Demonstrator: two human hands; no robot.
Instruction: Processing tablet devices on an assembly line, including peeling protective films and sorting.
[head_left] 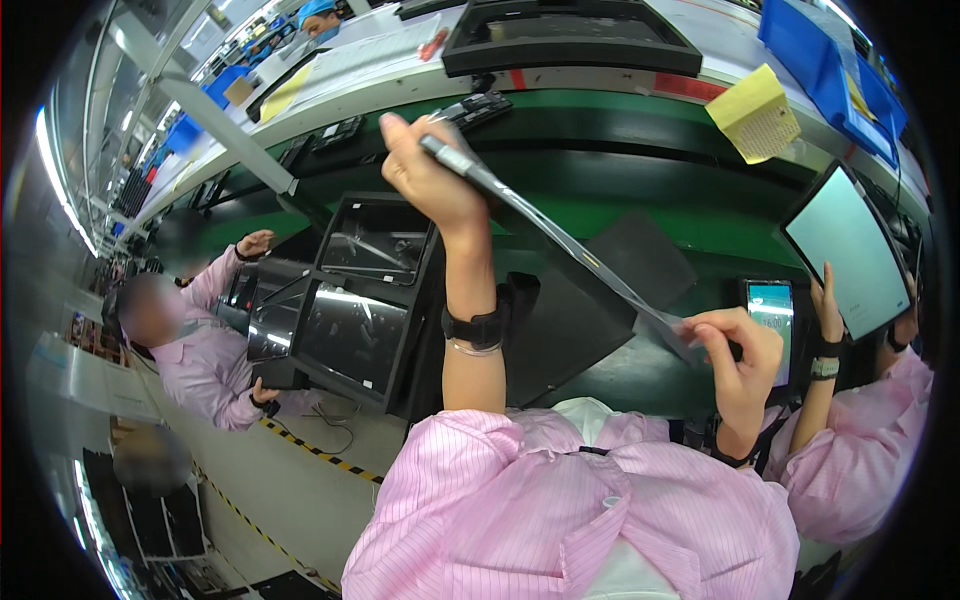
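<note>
A long, thin, silvery sheet (565,240) stretches slantwise between my hands, seen almost edge-on; its exact kind cannot be told. My left hand (440,180) is raised at the far end, closed around the sheet's upper left end. At the lower right, my right hand (740,360) pinches the other end, where clear plastic film (668,325) shows. Beneath the sheet lies a large black flat pad (575,335) on the green bench. A smaller dark square sheet (642,262) lies beyond it.
Black trays with dark glass screens (355,335) stand at my left, near a co-worker (205,350). On the right lies a lit phone (770,310); another person's hands hold a tablet (848,255). A shelf (370,80) with a black frame (570,50) and blue bins (835,75) runs above the bench.
</note>
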